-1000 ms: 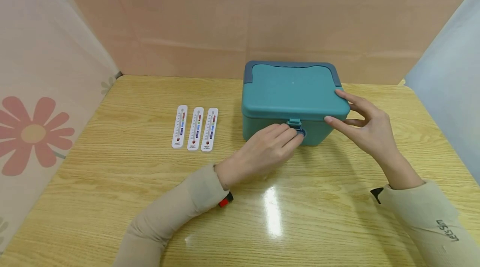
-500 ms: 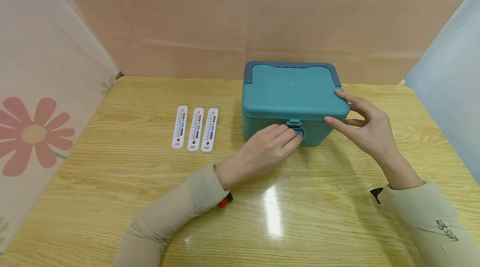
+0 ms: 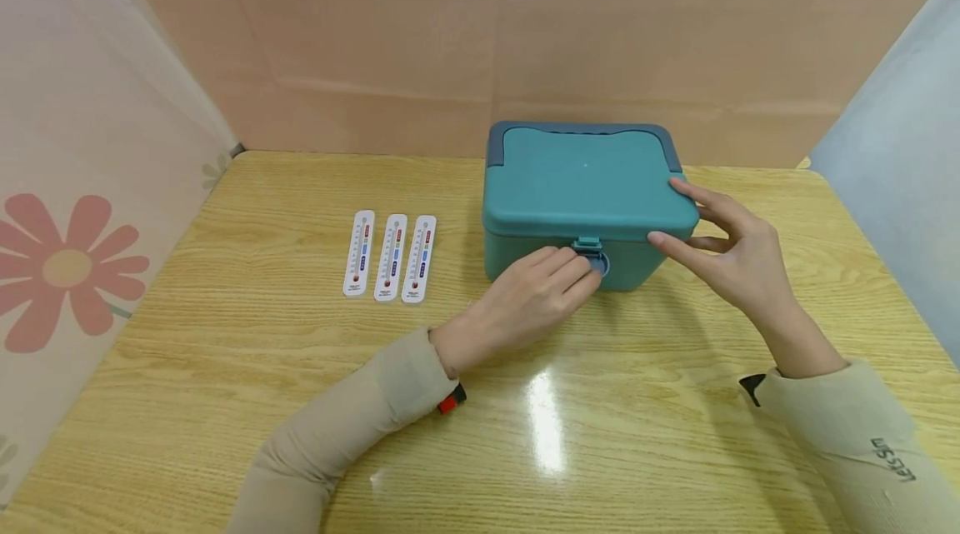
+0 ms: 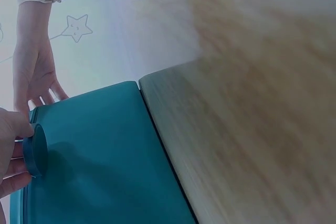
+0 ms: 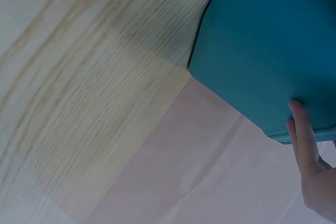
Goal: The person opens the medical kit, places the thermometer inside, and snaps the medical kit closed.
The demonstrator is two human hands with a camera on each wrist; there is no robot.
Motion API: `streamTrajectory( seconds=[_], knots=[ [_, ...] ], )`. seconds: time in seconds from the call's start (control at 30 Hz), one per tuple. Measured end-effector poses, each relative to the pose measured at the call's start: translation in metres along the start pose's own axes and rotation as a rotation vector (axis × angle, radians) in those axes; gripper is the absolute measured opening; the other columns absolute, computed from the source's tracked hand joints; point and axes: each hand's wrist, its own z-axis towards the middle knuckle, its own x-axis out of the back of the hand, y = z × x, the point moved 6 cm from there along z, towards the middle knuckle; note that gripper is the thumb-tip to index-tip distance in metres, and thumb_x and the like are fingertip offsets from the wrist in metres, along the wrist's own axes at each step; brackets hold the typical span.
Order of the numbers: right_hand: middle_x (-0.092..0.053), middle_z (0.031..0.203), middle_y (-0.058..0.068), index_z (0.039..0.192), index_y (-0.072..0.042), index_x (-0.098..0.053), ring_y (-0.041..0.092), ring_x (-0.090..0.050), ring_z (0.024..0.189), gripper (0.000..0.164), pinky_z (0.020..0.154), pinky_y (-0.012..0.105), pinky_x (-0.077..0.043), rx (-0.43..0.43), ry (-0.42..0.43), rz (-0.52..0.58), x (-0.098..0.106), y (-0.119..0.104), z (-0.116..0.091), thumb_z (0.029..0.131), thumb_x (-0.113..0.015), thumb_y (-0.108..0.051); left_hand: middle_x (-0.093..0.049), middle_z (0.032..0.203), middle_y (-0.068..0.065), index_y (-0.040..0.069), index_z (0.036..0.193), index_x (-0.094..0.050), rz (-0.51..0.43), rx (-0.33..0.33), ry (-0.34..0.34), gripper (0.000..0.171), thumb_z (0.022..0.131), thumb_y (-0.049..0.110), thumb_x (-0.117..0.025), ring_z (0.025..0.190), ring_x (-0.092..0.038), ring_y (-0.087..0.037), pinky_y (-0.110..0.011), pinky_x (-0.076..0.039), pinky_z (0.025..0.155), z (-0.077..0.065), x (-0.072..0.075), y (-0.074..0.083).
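Note:
A teal storage box (image 3: pixel 585 184) with a blue-grey handle (image 3: pixel 581 128) folded flat on its lid stands on the table, lid down. My left hand (image 3: pixel 536 292) pinches the blue-grey latch (image 3: pixel 597 261) at the middle of the box's front. In the left wrist view the thumb and fingers lie on either side of that latch's rounded loop (image 4: pixel 35 150). My right hand (image 3: pixel 738 259) holds the lid's front right corner, thumb at the front edge and fingers along the right side. Two of its fingers (image 5: pixel 303 129) show against the box wall in the right wrist view.
Three white thermometer cards (image 3: pixel 391 257) lie side by side left of the box. The wooden table (image 3: pixel 225 351) ends at a pinkish cloth backdrop (image 3: pixel 360 42) behind the box. A flower-patterned cloth (image 3: pixel 67 267) hangs at the left, a pale one (image 3: pixel 892 134) at the right.
My left hand has shifted slightly left, and more of the latch's loop shows beside its fingers. The right hand and the thermometer cards stay where they were.

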Motion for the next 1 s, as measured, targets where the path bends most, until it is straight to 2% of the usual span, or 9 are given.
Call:
streamTrajectory(
  seconds=[0.27, 0.4, 0.57, 0.77, 1.0],
  knots=[
    [-0.052, 0.139, 0.003, 0.137, -0.019, -0.054, -0.006, -0.054, 0.107, 0.068, 0.076, 0.007, -0.048, -0.011, -0.003, -0.001, 0.000, 0.000, 0.000, 0.077, -0.077, 0.000, -0.063, 0.101, -0.001, 0.009, 0.104, -0.066, 0.000, 0.010, 0.015, 0.025, 0.102, 0.008, -0.041, 0.092, -0.058, -0.015, -0.021, -0.045, 0.086, 0.000, 0.001, -0.001],
    [-0.052, 0.139, 0.003, 0.137, -0.019, -0.054, -0.005, -0.054, 0.107, 0.068, 0.076, 0.007, -0.049, -0.007, -0.003, 0.002, 0.000, 0.000, 0.000, 0.077, -0.077, 0.000, -0.064, 0.097, -0.002, 0.007, 0.100, -0.067, 0.003, 0.027, 0.085, 0.024, 0.100, 0.009, -0.043, 0.089, -0.057, -0.015, -0.022, -0.046, 0.085, 0.001, 0.004, -0.004],
    [-0.053, 0.139, 0.003, 0.137, -0.018, -0.054, -0.005, -0.055, 0.107, 0.067, 0.076, 0.007, -0.049, 0.003, -0.002, 0.008, -0.001, 0.000, 0.000, 0.077, -0.077, 0.001, -0.065, 0.099, -0.005, 0.007, 0.098, -0.068, 0.006, 0.053, 0.174, 0.020, 0.094, 0.013, -0.050, 0.094, -0.058, -0.018, -0.025, -0.046, 0.090, 0.000, 0.009, -0.011],
    [-0.053, 0.139, 0.002, 0.138, -0.018, -0.054, -0.005, -0.055, 0.107, 0.068, 0.076, 0.007, -0.048, 0.002, -0.001, 0.013, -0.001, 0.000, 0.000, 0.077, -0.077, 0.002, -0.065, 0.110, -0.009, 0.007, 0.105, -0.070, 0.062, 0.132, 0.259, 0.023, 0.091, 0.020, -0.057, 0.104, -0.059, -0.022, -0.029, -0.044, 0.097, -0.004, 0.017, -0.023],
    [-0.053, 0.138, -0.001, 0.139, -0.018, -0.053, -0.004, -0.055, 0.106, 0.068, 0.076, 0.007, -0.048, -0.010, -0.004, 0.020, 0.000, 0.001, -0.001, 0.077, -0.076, 0.001, -0.058, 0.120, -0.014, 0.004, 0.117, -0.064, 0.036, 0.257, 0.267, 0.035, 0.090, 0.026, -0.061, 0.112, -0.054, -0.026, -0.034, -0.041, 0.101, -0.008, 0.023, -0.040]
  ],
)
